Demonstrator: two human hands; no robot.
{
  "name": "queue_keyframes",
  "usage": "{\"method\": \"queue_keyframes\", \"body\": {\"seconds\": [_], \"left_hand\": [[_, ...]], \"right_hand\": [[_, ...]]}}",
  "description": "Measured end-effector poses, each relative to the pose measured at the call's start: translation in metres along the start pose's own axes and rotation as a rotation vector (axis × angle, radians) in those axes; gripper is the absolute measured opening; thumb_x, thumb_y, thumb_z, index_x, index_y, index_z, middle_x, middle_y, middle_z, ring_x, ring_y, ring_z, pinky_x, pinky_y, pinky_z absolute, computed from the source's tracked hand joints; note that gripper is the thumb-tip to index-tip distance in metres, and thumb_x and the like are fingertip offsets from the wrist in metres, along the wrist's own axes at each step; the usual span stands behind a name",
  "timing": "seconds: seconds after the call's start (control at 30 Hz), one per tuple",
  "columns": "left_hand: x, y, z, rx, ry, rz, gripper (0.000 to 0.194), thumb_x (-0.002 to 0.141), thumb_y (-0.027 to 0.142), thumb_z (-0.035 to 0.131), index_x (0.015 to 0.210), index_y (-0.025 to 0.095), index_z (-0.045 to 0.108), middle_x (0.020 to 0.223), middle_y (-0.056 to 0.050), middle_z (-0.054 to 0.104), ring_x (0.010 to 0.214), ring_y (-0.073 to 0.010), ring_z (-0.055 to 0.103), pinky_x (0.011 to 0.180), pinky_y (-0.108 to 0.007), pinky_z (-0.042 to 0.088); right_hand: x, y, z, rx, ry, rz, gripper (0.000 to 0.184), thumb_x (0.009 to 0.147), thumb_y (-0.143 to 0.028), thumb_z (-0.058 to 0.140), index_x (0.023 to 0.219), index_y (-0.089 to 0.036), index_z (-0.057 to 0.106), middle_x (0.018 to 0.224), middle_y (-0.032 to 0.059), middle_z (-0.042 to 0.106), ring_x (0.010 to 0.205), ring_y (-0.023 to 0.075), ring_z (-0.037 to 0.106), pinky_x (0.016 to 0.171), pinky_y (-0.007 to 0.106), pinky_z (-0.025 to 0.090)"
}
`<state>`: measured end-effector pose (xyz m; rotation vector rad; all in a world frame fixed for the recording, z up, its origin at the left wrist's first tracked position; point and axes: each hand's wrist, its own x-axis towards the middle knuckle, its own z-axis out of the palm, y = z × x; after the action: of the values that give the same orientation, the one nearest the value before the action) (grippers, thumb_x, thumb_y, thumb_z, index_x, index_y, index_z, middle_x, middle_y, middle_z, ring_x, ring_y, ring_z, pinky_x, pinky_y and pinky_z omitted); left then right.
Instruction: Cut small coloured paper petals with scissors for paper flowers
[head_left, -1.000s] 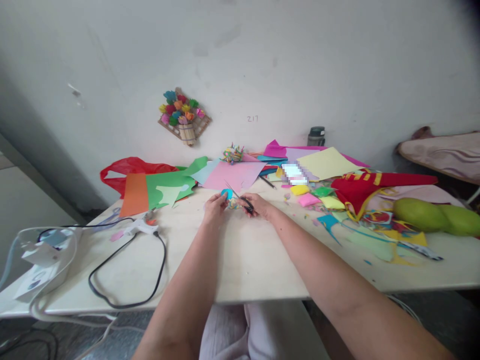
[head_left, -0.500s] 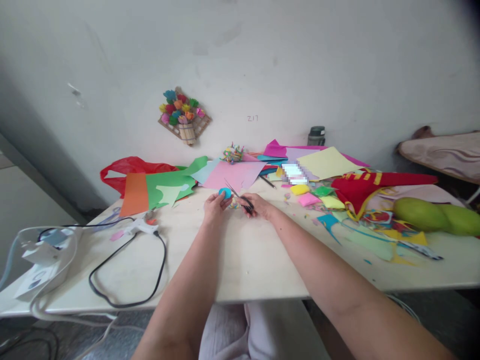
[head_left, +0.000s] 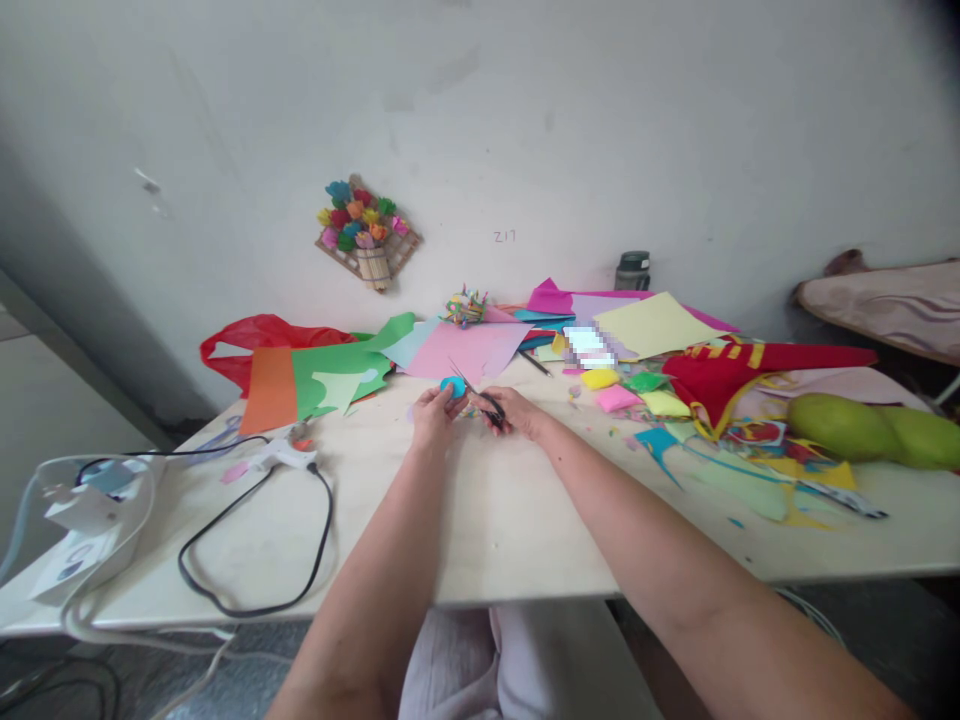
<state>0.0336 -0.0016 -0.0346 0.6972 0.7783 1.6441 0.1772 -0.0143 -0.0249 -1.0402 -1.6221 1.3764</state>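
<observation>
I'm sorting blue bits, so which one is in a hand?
The round piece, pinched in the left hand. The jagged scrap and the tiny scrap lie on the table, off to the right.

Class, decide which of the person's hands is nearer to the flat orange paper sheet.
Left. The left hand, holding a round blue paper disc, is right of the sheet; the right hand is farther right.

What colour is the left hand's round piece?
The round piece is bright blue, as the head view shows.
</observation>
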Motion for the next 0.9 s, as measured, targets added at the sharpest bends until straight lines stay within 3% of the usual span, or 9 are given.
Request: {"method": "queue_keyframes", "body": {"seconds": [0.9], "left_hand": [[0.0034,-0.0041,-0.0026,0.035,0.027,0.032,0.022,0.063,0.014,0.069,0.066,0.015,0.047,0.061,-0.004,0.065,0.062,-0.0177,0.066,0.067,-0.032,0.052]], "right_hand": [[0.002,0.0004,0.004,-0.011,0.042,0.027,0.027,0.076,-0.041,0.061,0.075,-0.017,0.049,0.044,-0.0082,0.046,0.029,0.0033,0.039,0.026,0.015,0.02]]}}
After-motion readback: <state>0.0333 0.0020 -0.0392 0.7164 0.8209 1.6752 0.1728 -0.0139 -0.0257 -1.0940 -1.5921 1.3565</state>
